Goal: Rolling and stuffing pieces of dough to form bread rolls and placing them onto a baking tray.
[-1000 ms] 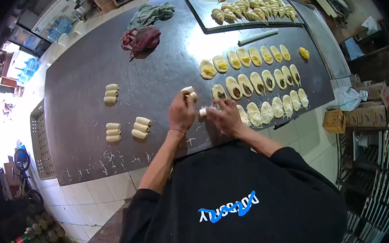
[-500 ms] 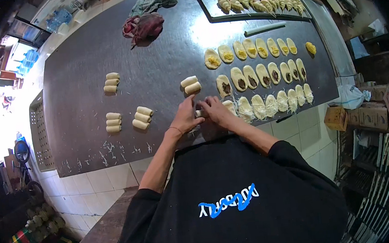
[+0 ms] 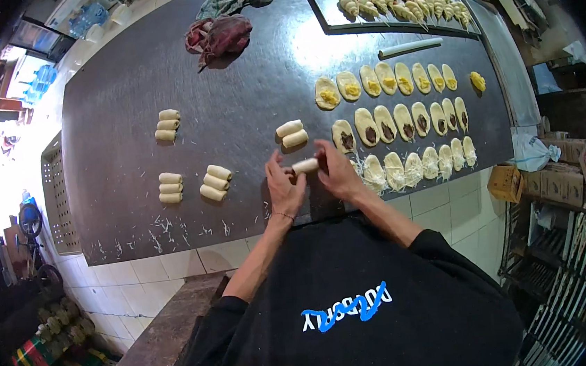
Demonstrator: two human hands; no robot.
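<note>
A pale dough roll (image 3: 305,166) is between my two hands, just above or on the dark tabletop. My left hand (image 3: 284,188) has its thumb and fingers at the roll's left end. The right end lies in the curled fingers of my right hand (image 3: 338,172). Just beyond my fingers two dough rolls (image 3: 293,133) rest side by side. To the right, flat dough ovals lie in rows: some topped with white shreds (image 3: 393,168), some with dark brown filling (image 3: 385,125), some with yellow filling (image 3: 370,81).
Groups of three dough rolls sit at the left (image 3: 171,187), (image 3: 215,183), (image 3: 167,125). A tray (image 3: 327,29) of shaped dough pieces (image 3: 406,3) stands at the far right, near a pale rolling rod (image 3: 410,48). Cloths (image 3: 220,39) lie at the back; white shreds (image 3: 163,230) litter the near-left edge.
The dough roll has come into fuller view between my hands, which have shifted slightly nearer and spread apart. The view has moved a little.
</note>
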